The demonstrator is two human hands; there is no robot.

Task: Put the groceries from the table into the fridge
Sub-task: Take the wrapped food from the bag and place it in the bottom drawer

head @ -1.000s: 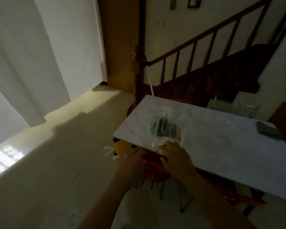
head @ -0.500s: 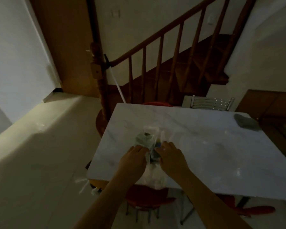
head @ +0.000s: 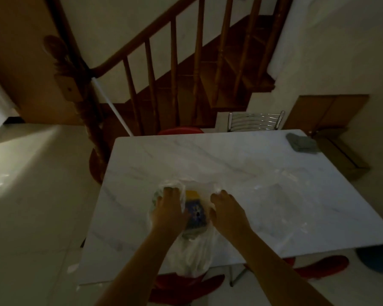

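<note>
Clear plastic bag (head: 191,255) lies at the near edge of the marble worktop (head: 263,173), its lower end hanging over the edge above a red chair (head: 186,286), with a blue-and-yellow pack (head: 195,209) and something greenish showing through the film. Left hand (head: 169,212) rests on the bag's left side with its fingers (head: 171,192) curled into the plastic, and the right hand (head: 227,212) pinches the film on the bag's right side with bent fingers (head: 221,195); the pack sits between the two hands. A grey cloth (head: 302,143) lies well apart at the far right corner, and a metal chair back (head: 255,121) stands behind the worktop below the wooden stairs (head: 208,69).
</note>
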